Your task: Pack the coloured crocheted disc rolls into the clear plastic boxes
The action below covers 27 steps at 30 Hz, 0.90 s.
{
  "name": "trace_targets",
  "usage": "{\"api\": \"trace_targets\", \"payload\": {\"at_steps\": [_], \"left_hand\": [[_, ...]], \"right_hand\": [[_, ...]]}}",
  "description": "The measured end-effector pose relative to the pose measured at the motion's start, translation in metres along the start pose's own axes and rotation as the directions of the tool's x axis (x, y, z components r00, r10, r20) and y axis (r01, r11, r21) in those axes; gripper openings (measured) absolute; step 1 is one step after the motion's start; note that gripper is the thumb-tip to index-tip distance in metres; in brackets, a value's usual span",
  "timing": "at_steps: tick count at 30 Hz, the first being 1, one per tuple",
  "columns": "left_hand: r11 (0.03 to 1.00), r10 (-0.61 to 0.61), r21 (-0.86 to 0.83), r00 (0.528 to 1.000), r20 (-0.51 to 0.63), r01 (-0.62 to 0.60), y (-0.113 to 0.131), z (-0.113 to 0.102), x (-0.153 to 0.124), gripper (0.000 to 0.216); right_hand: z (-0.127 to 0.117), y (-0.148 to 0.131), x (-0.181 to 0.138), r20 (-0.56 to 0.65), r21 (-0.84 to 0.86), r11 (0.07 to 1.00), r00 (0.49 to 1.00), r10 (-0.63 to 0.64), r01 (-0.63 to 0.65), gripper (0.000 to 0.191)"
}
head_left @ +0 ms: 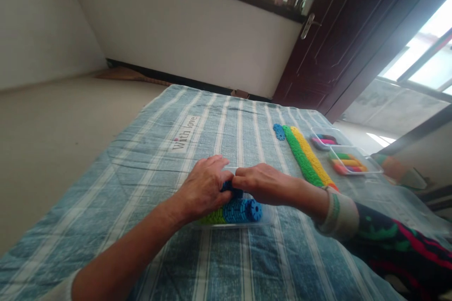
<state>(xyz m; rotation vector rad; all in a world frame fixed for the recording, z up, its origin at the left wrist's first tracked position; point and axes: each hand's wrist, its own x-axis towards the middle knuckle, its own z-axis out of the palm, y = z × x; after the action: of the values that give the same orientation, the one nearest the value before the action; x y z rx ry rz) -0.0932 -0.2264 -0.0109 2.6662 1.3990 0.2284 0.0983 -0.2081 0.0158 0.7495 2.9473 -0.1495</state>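
Note:
A clear plastic box (267,218) sits on the cloth in front of me, with notched plastic discs lined up inside it. Its near row has lime green discs (213,217) on the left and light blue discs (236,210) on the right, the end disc facing outward. Behind that row, dark blue discs (237,193) show between my hands. My left hand (203,186) curls over the box, fingers and thumb around the dark blue discs. From the right, my right hand (263,182) is closed in a pinch at the same spot; its fingertips are hidden.
Right of the box lie long rows of green discs (302,157) and yellow discs (310,157), with loose blue discs (279,132) at their far end. Two clear boxes (376,165) with coloured discs stand further right. A striped cloth (158,160) covers the table; a door (339,23) is beyond.

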Motion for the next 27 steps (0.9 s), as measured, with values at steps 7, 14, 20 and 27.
{"api": "trace_targets", "payload": {"at_steps": [7, 14, 20, 27], "left_hand": [[1.000, -0.008, -0.027, 1.000, -0.001, 0.008, 0.002, -0.001, 0.000, 0.026], [1.000, 0.005, -0.020, 1.000, -0.014, -0.005, 0.000, 0.000, 0.001, 0.026], [1.000, 0.011, -0.005, 1.000, -0.002, -0.011, 0.000, -0.002, -0.001, 0.025], [1.000, 0.018, 0.021, 1.000, 0.003, -0.018, 0.005, -0.004, -0.001, 0.031]], "right_hand": [[0.021, -0.002, -0.011, -0.126, 0.058, 0.996, 0.990, 0.071, -0.064, 0.023], [0.036, -0.003, -0.014, -0.229, 0.134, 0.982, 0.960, 0.162, -0.133, 0.025], [0.040, 0.000, -0.014, -0.238, 0.247, 0.950, 0.939, 0.249, -0.190, 0.025], [0.040, 0.000, -0.013, -0.227, 0.247, 0.948, 0.938, 0.261, -0.204, 0.021]]}}
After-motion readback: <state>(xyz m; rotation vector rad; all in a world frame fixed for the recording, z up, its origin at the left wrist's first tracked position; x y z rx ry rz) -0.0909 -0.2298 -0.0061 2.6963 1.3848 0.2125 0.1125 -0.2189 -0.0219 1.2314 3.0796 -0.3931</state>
